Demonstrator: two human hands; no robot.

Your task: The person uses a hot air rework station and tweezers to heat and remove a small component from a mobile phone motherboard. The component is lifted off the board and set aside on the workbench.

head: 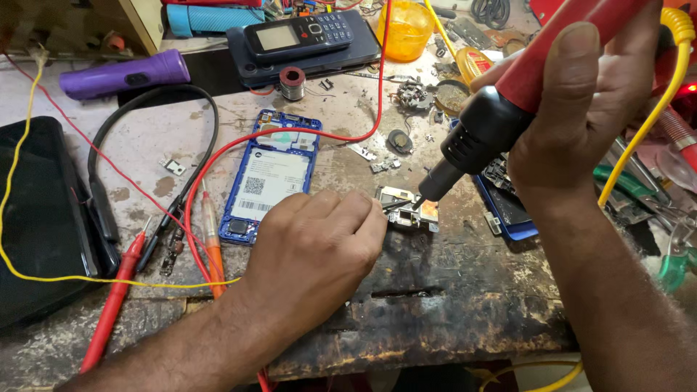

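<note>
Hot-air work on a small board, mid-way by the look of it.

On the scorched bench (465,305) the blue phone (270,174) lies opened, back off, left of the work; that much is done. The right hand (581,109) is wrapped tight round the red heat tool (508,94), nozzle aimed just above the small board (409,208). The left hand (319,247) pinches tweezers (396,204), tips at the board. Whether any part has been lifted I cannot tell; reassembly looks still ahead.
</note>
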